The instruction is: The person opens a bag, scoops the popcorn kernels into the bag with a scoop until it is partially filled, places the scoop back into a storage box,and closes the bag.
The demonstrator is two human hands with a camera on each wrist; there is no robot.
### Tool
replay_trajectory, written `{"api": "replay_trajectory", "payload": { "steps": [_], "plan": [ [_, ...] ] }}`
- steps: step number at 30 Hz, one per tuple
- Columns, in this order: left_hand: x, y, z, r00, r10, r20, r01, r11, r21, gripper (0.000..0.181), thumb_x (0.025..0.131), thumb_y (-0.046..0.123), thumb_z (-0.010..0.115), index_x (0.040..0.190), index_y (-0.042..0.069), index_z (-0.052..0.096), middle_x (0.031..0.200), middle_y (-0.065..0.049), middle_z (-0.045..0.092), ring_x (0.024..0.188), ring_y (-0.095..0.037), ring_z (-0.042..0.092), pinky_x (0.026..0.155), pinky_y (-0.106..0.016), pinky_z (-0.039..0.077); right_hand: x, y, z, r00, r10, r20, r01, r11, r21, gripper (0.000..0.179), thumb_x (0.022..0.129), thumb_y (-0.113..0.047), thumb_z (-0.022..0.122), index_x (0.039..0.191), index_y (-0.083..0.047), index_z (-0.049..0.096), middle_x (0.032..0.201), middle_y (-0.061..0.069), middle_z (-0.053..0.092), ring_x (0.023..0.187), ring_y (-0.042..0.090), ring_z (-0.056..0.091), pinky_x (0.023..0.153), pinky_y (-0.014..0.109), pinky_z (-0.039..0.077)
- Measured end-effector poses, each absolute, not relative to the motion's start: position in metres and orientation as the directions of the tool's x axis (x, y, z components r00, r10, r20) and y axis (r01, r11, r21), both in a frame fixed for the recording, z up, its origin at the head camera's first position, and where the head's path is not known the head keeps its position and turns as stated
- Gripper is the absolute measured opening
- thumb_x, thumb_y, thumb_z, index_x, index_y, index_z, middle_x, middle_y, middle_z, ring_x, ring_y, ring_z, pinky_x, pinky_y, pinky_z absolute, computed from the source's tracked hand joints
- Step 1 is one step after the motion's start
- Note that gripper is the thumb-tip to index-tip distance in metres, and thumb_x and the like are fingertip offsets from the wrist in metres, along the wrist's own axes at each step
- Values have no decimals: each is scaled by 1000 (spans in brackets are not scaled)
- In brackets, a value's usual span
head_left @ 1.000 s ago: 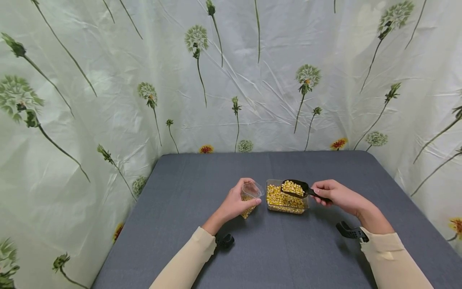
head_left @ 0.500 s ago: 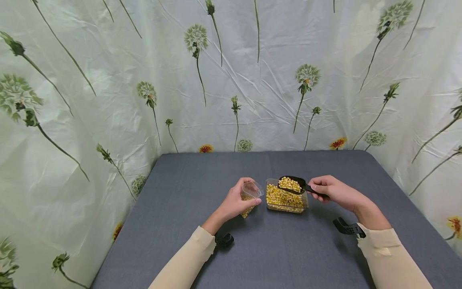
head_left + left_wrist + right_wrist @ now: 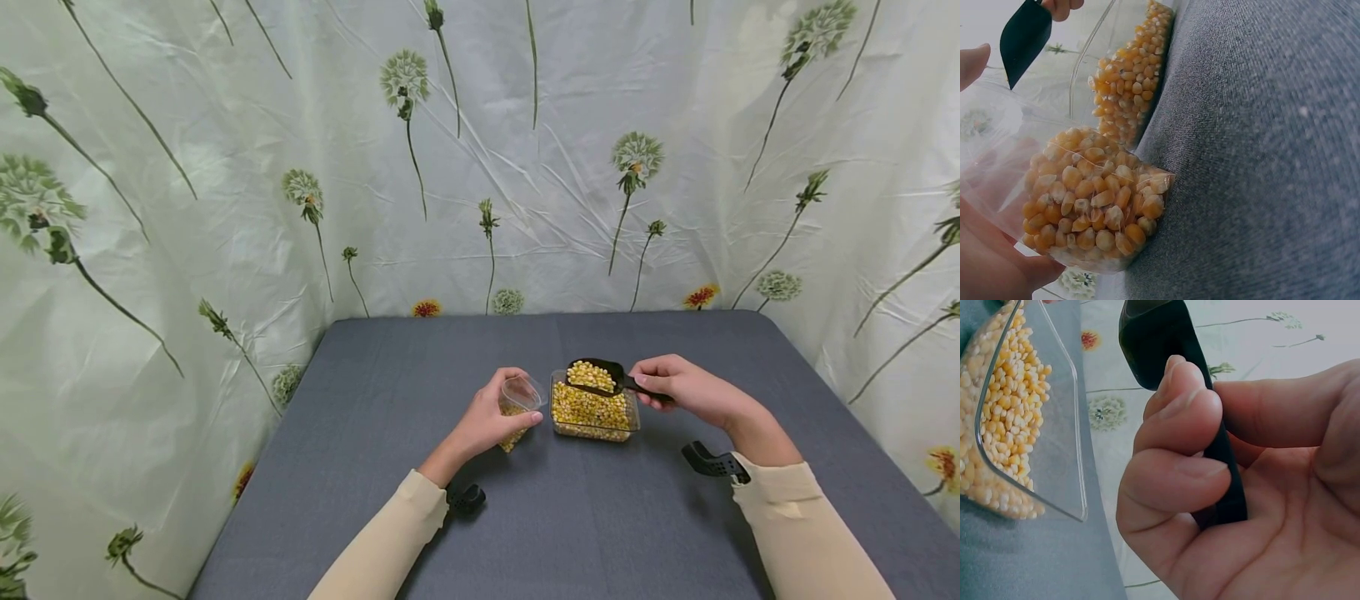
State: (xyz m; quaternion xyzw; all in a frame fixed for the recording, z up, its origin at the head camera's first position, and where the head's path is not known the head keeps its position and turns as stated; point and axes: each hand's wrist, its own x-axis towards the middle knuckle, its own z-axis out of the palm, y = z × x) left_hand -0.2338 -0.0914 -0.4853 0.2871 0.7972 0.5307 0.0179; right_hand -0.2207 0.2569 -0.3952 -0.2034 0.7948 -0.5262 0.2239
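My right hand grips the handle of a black scoop, its fingers curled round it in the right wrist view. Corn kernels fill the scoop, which hangs over a clear rectangular container of more corn. To the left, my left hand holds a clear plastic bag upright by its sides, its mouth spread. Kernels fill the lower part of the bag, which stands at the cloth in the left wrist view. The scoop's dark underside shows above the bag there.
A dark grey cloth covers the table. Behind and beside it hangs a pale curtain printed with dandelions. A black strap mount sits on each wrist, the right one jutting out over the cloth.
My right hand has moved up and to the left, carrying the loaded scoop from the container's right part towards its far left corner. The left hand and the bag have stayed put.
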Motion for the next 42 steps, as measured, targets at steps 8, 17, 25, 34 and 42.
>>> {"api": "replay_trajectory", "payload": {
  "steps": [8,17,25,34,42],
  "plan": [
    [-235,-93,-486,-837,477,268,430,273,860,65,89,47,76,139,18,46,118,11,62,107,-9,62,83,-40,51,-221,247,-393,-803,-580,-133,-99,351,-931,33,110,-21,43,93,3,57,80,14,49,64,15,44,57,30,38],
    [-234,-93,-484,-831,483,275,438,265,859,61,89,46,77,138,26,46,118,11,62,108,-8,61,83,-40,51,-223,233,-395,-792,-599,-121,-114,340,-934,34,110,-21,45,94,8,55,79,16,51,65,17,46,58,32,40],
    [-233,-93,-485,-825,494,275,446,270,854,61,90,43,76,139,24,46,117,9,62,107,-9,61,81,-38,53,-221,216,-395,-777,-614,-139,-96,334,-938,37,110,-20,45,93,12,53,78,10,50,65,18,46,58,31,39],
    [-232,-91,-483,-854,470,222,397,315,862,59,88,44,79,136,34,46,124,5,59,101,-20,64,81,-39,53,-222,203,-395,-778,-611,-146,-119,371,-921,35,110,-18,44,90,10,54,76,8,52,64,17,47,57,37,40],
    [-231,-90,-483,-878,440,186,366,370,854,64,86,44,80,139,31,46,131,4,56,103,-15,60,83,-41,51,-226,195,-397,-773,-615,-157,-128,394,-910,32,109,-18,46,91,4,60,76,8,53,62,19,46,57,35,41]
  ]
}}
